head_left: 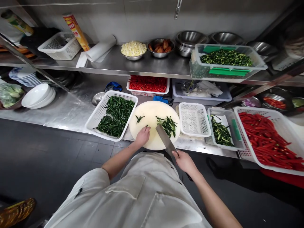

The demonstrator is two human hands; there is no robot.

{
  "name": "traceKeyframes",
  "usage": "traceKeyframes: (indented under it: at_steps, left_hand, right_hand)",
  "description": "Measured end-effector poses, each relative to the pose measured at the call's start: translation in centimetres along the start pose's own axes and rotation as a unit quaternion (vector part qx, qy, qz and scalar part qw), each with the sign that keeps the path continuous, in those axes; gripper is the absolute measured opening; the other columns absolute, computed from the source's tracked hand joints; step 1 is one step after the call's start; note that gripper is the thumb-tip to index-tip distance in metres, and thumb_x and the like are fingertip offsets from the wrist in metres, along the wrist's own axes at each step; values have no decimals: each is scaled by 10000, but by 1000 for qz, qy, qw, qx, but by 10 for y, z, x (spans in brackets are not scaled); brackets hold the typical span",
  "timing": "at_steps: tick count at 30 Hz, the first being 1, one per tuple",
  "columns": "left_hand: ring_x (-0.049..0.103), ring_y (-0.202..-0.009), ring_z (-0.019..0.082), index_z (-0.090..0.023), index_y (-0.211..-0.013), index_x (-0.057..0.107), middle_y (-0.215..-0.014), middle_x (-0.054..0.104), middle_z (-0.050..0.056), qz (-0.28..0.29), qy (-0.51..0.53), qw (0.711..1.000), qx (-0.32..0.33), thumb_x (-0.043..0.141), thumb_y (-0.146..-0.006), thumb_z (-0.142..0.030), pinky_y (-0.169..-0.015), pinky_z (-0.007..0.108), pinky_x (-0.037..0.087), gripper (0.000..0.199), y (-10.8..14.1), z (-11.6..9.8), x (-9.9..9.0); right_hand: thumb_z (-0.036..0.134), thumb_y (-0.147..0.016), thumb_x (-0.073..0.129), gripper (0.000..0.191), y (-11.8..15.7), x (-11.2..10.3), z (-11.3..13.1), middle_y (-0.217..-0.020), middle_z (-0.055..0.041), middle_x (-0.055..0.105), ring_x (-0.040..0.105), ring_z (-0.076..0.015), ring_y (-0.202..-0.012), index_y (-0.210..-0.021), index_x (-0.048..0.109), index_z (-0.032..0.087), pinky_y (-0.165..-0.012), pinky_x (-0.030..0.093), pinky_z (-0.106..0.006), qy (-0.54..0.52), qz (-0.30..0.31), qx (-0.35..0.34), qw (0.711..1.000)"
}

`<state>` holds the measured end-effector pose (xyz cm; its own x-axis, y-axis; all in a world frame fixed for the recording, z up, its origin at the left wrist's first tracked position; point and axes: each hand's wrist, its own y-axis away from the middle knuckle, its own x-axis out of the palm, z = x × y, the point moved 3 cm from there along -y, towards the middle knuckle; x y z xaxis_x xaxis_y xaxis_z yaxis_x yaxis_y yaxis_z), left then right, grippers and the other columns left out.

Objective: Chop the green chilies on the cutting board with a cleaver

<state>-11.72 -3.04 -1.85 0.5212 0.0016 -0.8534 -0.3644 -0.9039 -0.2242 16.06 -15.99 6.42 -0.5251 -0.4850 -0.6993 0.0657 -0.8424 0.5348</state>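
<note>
We look down past our pale clothing (154, 196) at both our hands over a steel counter. Our right hand (185, 162) is closed around the handle of a cleaver (166, 138), its broad blade slanting forward and left over a round white board (154, 142). Our left hand (142, 136) is at the board's left side, fingers drawn together beside a small green piece; we cannot tell whether they pinch it.

On the board, cut green peppers (169, 126) lie in a pile by the blade tip, ahead of our right hand, and a few green strips (139, 118) lie just beyond our left.

Left of our left hand, a white basket (89, 126) holds whole green peppers (116, 115). Beyond our right hand and to its right stand a small white basket (194, 118), a clear box (237, 139) of sliced green peppers and a large basket (268, 158) of red peppers (268, 139).

Straight ahead, under a shelf (104, 65), sits a basket of thin red peppers (148, 84). On the shelf are a bowl of pale chopped pieces (133, 49), a bowl of brown pieces (161, 47) and a clear tub (197, 68) of chopped greens. Far ahead and left leans a red and orange tube (76, 31); its printing is too small to read.
</note>
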Motion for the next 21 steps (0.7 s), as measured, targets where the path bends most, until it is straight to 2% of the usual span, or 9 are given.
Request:
traceKeyframes:
  at_steps: [3, 5, 6, 8, 11, 13, 18, 21]
  left_hand:
    - [598, -1196, 302, -184, -1436, 520, -1254, 593, 153, -54, -19, 995, -76, 587, -998, -190, -1044, 459, 538, 443, -2, 1, -8]
    - [595, -1164, 327, -171, -1323, 604, -1203, 596, 163, -67, -46, 992, -100, 606, -990, -209, -1030, 495, 537, 335, -6, 5, -15]
    - [598, -1139, 323, -175, -1249, 641, -1170, 604, 155, -55, -49, 993, -87, 591, -998, -206, -1021, 496, 540, 257, -7, 5, -16]
    - [611, -1102, 289, -194, -1163, 670, -1131, 622, 127, -2, -28, 999, -14, 535, -1032, -197, -1014, 464, 552, 188, -7, -2, -12]
    - [622, -1118, 245, -209, -1205, 660, -1168, 641, 102, 77, 29, 990, 119, 479, -1074, -225, -1027, 412, 560, 224, 2, -23, 1]
    - [627, -1134, 233, -209, -1212, 656, -1183, 651, 95, 103, 53, 978, 174, 456, -1091, -243, -1042, 398, 558, 236, 9, -37, 8]
    - [635, -1146, 223, -204, -1182, 661, -1179, 676, 94, 103, 86, 972, 193, 430, -1106, -254, -1079, 399, 547, 249, 13, -46, 14]
    - [636, -1157, 225, -207, -1194, 659, -1176, 682, 93, 106, 99, 971, 188, 439, -1101, -248, -1082, 407, 548, 243, 12, -44, 14]
  right_hand:
    - [386, -1104, 377, 398, 0, 5, 4, -985, -127, 799, 744, -266, -923, -1062, 721, 190, -746, 400, -293, 19, -5, 5, 1000]
    - [381, -1109, 377, 391, 1, 8, 4, -1039, -133, 802, 748, -275, -969, -1081, 718, 193, -757, 397, -298, 33, -5, 13, 999]
    - [383, -1112, 374, 393, 2, 9, 4, -1050, -134, 803, 749, -278, -981, -1083, 717, 194, -761, 396, -300, 41, -4, 17, 999]
    - [390, -1118, 363, 408, 4, 10, 7, -1049, -140, 803, 750, -283, -988, -1085, 718, 192, -761, 393, -303, 60, -5, 23, 998]
    - [401, -1121, 365, 416, 8, 5, 16, -1035, -142, 803, 749, -280, -970, -1089, 725, 195, -753, 385, -302, 83, -7, 20, 996]
    - [401, -1119, 383, 399, 12, 0, 22, -1027, -128, 803, 748, -268, -960, -1086, 730, 207, -751, 378, -295, 89, 2, 12, 996]
    - [407, -1111, 407, 390, 22, -15, 22, -967, -108, 796, 740, -248, -906, -1032, 737, 215, -714, 353, -286, 90, 30, 18, 995]
    - [393, -1109, 409, 389, 14, -12, 23, -969, -117, 795, 735, -247, -895, -1035, 739, 201, -711, 355, -289, 84, 41, 19, 995]
